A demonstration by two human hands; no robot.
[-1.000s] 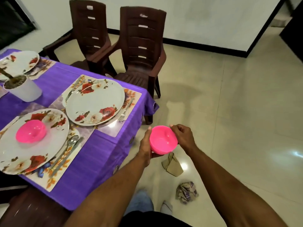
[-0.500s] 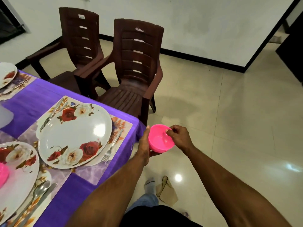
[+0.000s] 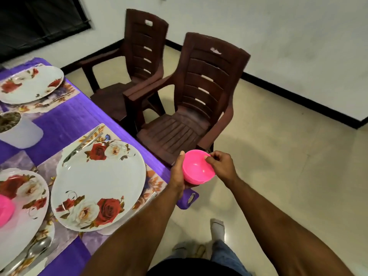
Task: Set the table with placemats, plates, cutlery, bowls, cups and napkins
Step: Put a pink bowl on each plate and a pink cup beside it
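Observation:
A pink bowl (image 3: 198, 168) is held in the air just beyond the table's near right corner. My left hand (image 3: 178, 174) cups its left side and underside. My right hand (image 3: 221, 166) pinches its right rim. Beside it, a white plate with red roses (image 3: 99, 186) lies bare on a floral placemat (image 3: 151, 182), with cutlery (image 3: 87, 143) at its far edge. At the left edge, another rose plate (image 3: 22, 208) carries a second pink bowl (image 3: 5, 210). A third rose plate (image 3: 29, 84) lies at the far left.
The purple tablecloth (image 3: 79, 114) covers the table. A white pot with dark contents (image 3: 18, 130) stands mid-table. Two brown plastic chairs (image 3: 191, 108) (image 3: 135, 62) stand against the table's right side. A spoon (image 3: 37, 250) lies at the bottom left. My feet (image 3: 217, 228) are on the tiled floor.
I have moved along the table and the view swung left, bringing the far plate and the pot back into sight. Both hands still hold the pink bowl, now close to the table corner.

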